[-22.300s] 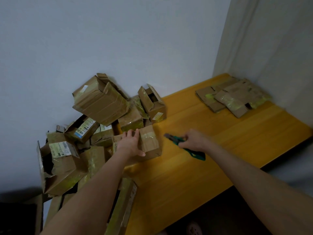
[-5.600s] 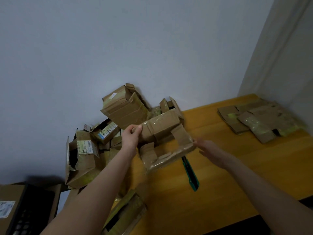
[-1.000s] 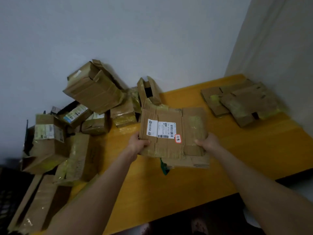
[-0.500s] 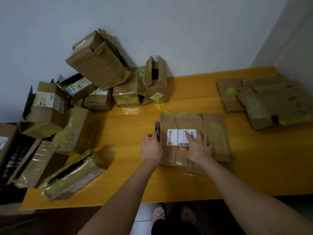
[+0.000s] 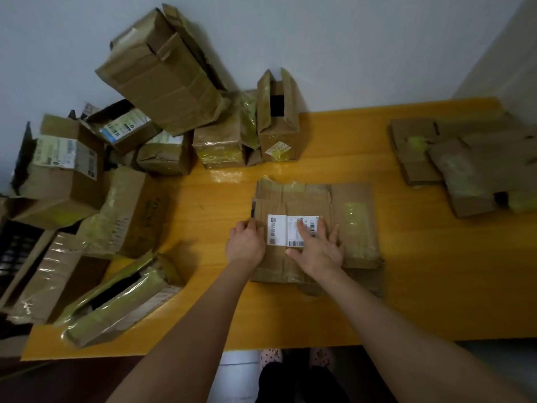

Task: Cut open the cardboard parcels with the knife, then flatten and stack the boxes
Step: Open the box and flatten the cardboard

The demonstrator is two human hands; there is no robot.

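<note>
Left grip (image 5: 245,245) at flattened box's (image 5: 353,225) left edge, right grip (image 5: 318,251) flat atop.

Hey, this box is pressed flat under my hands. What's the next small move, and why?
Probably slide the flattened box right onto the stack of flat cardboard: it lies flat under the right hand, the left hand is at its left edge, and more parcels wait at left.
</note>
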